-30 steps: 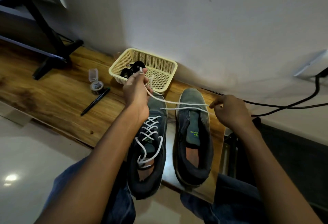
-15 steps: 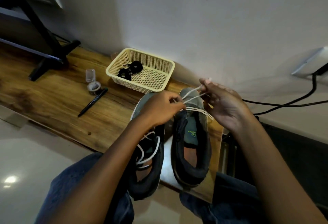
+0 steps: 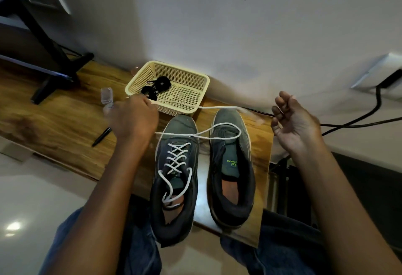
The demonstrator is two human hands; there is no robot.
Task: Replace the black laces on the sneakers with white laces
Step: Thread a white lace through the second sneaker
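Step in hand, by judgement: stretching out fresh lace (image 3: 217, 107) before threading right shoe (image 3: 230, 166).

Left hand (image 3: 133, 119) pinching one end of lace, curled tight. Right hand (image 3: 294, 122) loosely curled, palm up; lace blurs near its fingers, cannot tell if gripped. Hands well apart.

Lace spans hand to hand, long axis left–right, slack loop drooping onto right shoe's toe. Both shoes between hands, toes pointing away toward basket (image 3: 202, 92). Left shoe (image 3: 176, 176) already laced white; right shoe bare. Black laces (image 3: 155, 87) in basket, beyond left hand.

Next, likely: find an end, feed through lowest eyelets, even both sides.
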